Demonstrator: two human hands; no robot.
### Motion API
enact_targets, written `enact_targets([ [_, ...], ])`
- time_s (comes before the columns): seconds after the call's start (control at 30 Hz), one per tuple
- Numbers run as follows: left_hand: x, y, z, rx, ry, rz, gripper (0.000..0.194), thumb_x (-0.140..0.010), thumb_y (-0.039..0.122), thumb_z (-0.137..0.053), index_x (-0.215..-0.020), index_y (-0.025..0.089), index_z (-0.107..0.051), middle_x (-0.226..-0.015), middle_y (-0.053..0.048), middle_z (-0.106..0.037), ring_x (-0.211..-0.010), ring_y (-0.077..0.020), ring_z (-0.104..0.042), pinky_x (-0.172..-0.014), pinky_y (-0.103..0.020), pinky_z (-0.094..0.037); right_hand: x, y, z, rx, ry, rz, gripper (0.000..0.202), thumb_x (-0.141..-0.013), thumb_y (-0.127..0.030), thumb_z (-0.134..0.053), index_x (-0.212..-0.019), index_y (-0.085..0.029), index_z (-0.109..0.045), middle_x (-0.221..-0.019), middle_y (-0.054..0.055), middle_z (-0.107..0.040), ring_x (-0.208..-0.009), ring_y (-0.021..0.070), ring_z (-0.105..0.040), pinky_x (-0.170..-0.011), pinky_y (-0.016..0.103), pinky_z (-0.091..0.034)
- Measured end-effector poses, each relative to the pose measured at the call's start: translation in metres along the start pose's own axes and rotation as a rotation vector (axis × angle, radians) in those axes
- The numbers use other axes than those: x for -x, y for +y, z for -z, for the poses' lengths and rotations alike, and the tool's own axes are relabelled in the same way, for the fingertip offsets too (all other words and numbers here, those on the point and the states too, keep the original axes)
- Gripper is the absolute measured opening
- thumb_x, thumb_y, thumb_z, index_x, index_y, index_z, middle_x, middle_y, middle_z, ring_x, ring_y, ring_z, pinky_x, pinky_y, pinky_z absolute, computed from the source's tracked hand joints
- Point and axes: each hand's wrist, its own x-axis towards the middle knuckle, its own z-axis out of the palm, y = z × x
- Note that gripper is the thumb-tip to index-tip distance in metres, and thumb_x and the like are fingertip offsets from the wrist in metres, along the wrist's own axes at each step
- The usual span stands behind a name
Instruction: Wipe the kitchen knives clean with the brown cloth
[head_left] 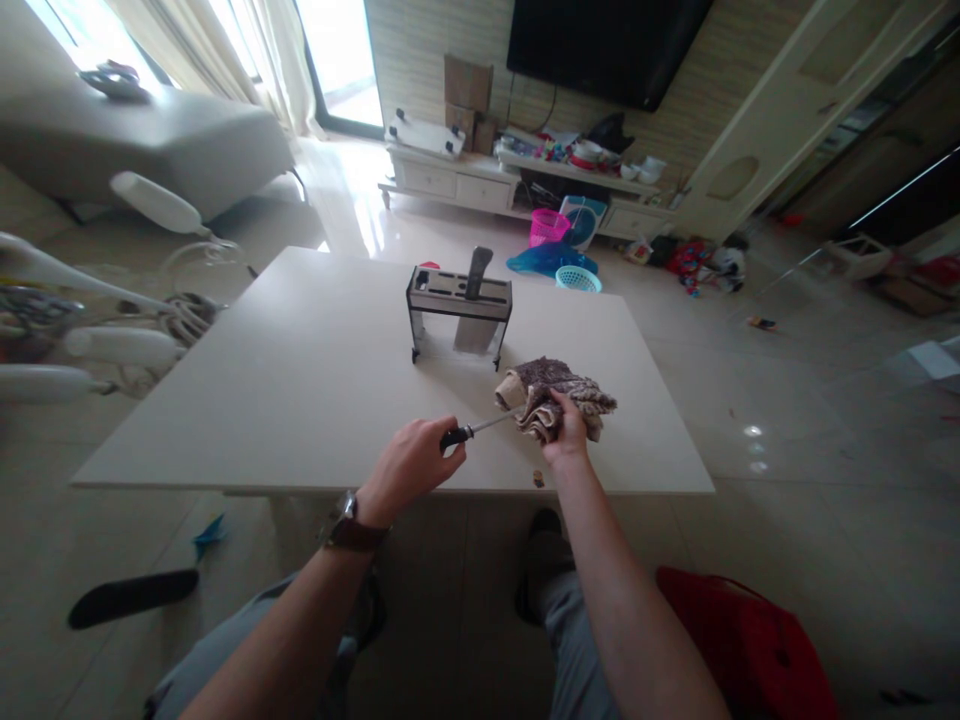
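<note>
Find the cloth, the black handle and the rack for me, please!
cloth [546, 374]: head view, on its dark folded top.
black handle [457, 436]: head view, on the part showing past the fingers.
rack [444, 290]: head view, on its top panel.

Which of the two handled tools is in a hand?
The slim black-handled tool, gripped in the left hand; the broad-bladed tool stands in the rack.

Daylight enters through the window at upper left, which is overexposed, and produces glare streaks on the floor. The table is moderately lit with faint, soft shadows, and texture on the cloth is legible; the foreground is dim. Wide-angle distortion stretches the outer edges, where detail is soft.
</note>
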Motion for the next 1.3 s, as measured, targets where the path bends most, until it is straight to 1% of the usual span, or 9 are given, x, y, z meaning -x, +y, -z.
enact_targets([
  [0.23, -0.001, 0.002, -0.001, 0.005, -0.013, 0.003, 0.013, -0.091, 0.033, -0.059, -0.085, 0.023, -0.064, -0.072, -0.004, -0.068, -0.063, -0.0184, -0.057, -0.061, -0.031, -0.031, -0.003, 0.006, 0.003, 0.035, -0.065, -0.018, 0.014, -0.071, -0.017, -0.076, -0.085, -0.018, -0.073, -0.081, 0.000, -0.080, -0.065, 0.0153, -0.073, -0.060, 0.025, -0.062],
  [0.4, -0.001, 0.004, -0.002, -0.003, -0.012, 0.004, 0.011, -0.091, 0.032, -0.059, -0.086, 0.022, -0.063, -0.073, -0.004, -0.068, -0.064, -0.0185, -0.058, -0.062, -0.030, -0.032, 0.002, 0.008, -0.001, 0.025, -0.040, -0.035, 0.011, -0.073, -0.014, -0.075, -0.084, -0.018, -0.073, -0.079, -0.001, -0.080, -0.063, 0.0150, -0.073, -0.059, 0.024, -0.062],
  [0.6, -0.001, 0.003, -0.004, 0.006, -0.013, 0.006, 0.012, -0.091, 0.033, -0.059, -0.087, 0.022, -0.063, -0.074, -0.003, -0.068, -0.064, -0.0177, -0.058, -0.062, -0.030, -0.032, 0.008, 0.012, -0.005, 0.013, -0.068, -0.049, 0.011, -0.073, -0.011, -0.075, -0.082, -0.016, -0.072, -0.077, -0.001, -0.080, -0.062, 0.0143, -0.074, -0.056, 0.022, -0.062],
  [0.73, -0.001, 0.004, -0.005, 0.015, -0.011, 0.001, 0.013, -0.092, 0.033, -0.059, -0.086, 0.022, -0.063, -0.072, -0.003, -0.067, -0.062, -0.0174, -0.057, -0.062, -0.030, -0.032, 0.006, 0.018, -0.002, 0.042, -0.123, -0.031, 0.014, -0.072, -0.013, -0.077, -0.085, -0.016, -0.073, -0.079, 0.000, -0.080, -0.064, 0.0152, -0.074, -0.058, 0.024, -0.063],
  [0.93, -0.001, 0.006, -0.007, 0.019, -0.014, 0.012, 0.011, -0.091, 0.033, -0.060, -0.087, 0.022, -0.061, -0.072, -0.003, -0.066, -0.063, -0.0177, -0.057, -0.062, -0.030, -0.031, 0.006, 0.025, -0.002, 0.077, -0.126, -0.027, 0.016, -0.071, -0.014, -0.079, -0.085, -0.016, -0.072, -0.081, 0.001, -0.080, -0.066, 0.0146, -0.074, -0.061, 0.024, -0.063],
  [1.17, -0.002, 0.005, -0.010, 0.034, -0.006, 0.013, 0.010, -0.090, 0.032, -0.061, -0.086, 0.023, -0.059, -0.072, -0.002, -0.065, -0.064, -0.0176, -0.057, -0.063, -0.030, -0.032, 0.006, 0.030, 0.000, 0.120, -0.199, -0.018, 0.022, -0.067, -0.018, -0.082, -0.087, -0.017, -0.072, -0.085, 0.000, -0.080, -0.071, 0.0149, -0.075, -0.063, 0.025, -0.064],
  [1.3, -0.003, 0.007, -0.009, 0.041, -0.010, 0.010, 0.009, -0.090, 0.030, -0.060, -0.087, 0.022, -0.060, -0.073, -0.003, -0.066, -0.064, -0.0175, -0.057, -0.063, -0.030, -0.032, 0.006, 0.033, 0.001, 0.124, -0.200, -0.021, 0.024, -0.066, -0.019, -0.082, -0.088, -0.016, -0.072, -0.086, 0.001, -0.080, -0.071, 0.0160, -0.075, -0.062, 0.026, -0.064],
])
